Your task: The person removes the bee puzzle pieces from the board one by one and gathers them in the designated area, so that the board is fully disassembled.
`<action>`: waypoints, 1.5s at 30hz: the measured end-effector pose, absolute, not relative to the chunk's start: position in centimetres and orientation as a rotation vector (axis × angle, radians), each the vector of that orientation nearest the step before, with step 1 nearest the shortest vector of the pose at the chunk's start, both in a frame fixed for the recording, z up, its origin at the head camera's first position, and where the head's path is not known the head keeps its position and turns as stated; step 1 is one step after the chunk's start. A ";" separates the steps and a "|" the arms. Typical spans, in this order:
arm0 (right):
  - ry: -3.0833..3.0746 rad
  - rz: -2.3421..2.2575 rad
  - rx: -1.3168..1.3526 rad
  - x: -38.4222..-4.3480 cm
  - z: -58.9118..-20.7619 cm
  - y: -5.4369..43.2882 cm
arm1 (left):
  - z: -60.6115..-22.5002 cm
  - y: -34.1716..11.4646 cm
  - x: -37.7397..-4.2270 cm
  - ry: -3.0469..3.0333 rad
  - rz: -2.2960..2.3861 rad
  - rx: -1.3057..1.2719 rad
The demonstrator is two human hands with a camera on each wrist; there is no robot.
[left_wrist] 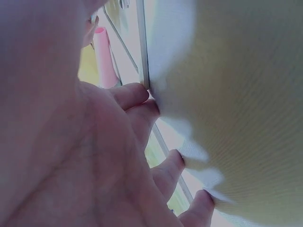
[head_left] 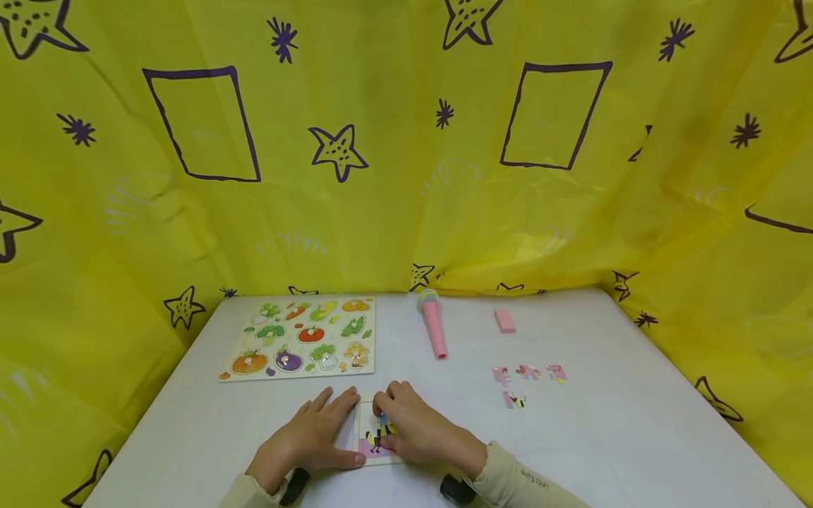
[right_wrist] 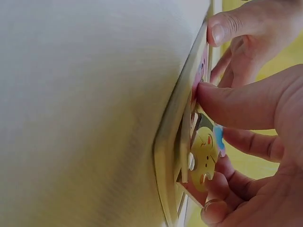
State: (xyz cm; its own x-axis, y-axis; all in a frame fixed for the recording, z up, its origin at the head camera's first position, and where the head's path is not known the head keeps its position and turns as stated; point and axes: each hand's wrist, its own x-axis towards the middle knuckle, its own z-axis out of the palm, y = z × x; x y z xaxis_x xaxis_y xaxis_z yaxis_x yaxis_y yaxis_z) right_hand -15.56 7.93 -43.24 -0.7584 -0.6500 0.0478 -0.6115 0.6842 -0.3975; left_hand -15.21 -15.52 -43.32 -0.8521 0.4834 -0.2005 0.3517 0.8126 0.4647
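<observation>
On the white tabletop (head_left: 635, 423), head view: small flat puzzle tray (head_left: 367, 432), rectangular with rounded corners, near the front edge between both hands. Left hand (head_left: 311, 434) lies flat, fingers straight and spread, pressing the table at the tray's left edge, thumb along its lower side. Right hand (head_left: 416, 427) covers the tray's right part, fingers curled, pinching a yellow puzzle piece (head_left: 383, 425) over the tray. Beige sleeves on both arms. Four loose pink jigsaw pieces (head_left: 527, 372), thin card, knobbed outlines, lie well apart to the right. Behind them a small pink rectangular block (head_left: 504, 320). Pink cone-shaped toy microphone (head_left: 434, 330) lies mid-table, ribbed pastel head towards the back. Wooden vegetable peg board (head_left: 305, 339), flat and square, glossy coloured shapes, at back left. Yellow plastic sheet (head_left: 406, 141), shiny and creased, printed with dark stars and rectangles, hangs behind.

Left wrist view: blurred palm close up, fingertips (left_wrist: 137, 94) pressed on the matte white surface beside the tray's thin straight edge; the pink microphone (left_wrist: 104, 56) shows beyond.

Right wrist view: thumb (right_wrist: 241, 101) and fingers grip the yellow piece (right_wrist: 204, 156), a thin layered card with a cartoon face, one edge resting in the tray's recess (right_wrist: 173, 142), tilted up. Other hand's thumb (right_wrist: 232, 23) touches the tray's far rim.
</observation>
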 end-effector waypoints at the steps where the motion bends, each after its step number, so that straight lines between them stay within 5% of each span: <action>1: 2.798 -0.599 -1.056 -15.5 -43.2 7.9 | -43.3 -15.5 -15.2 2.688 0.604 0.633; 45: 2.724 -0.848 -1.062 -15.5 -43.6 8.6 | -42.9 -15.2 -14.9 2.711 0.617 0.616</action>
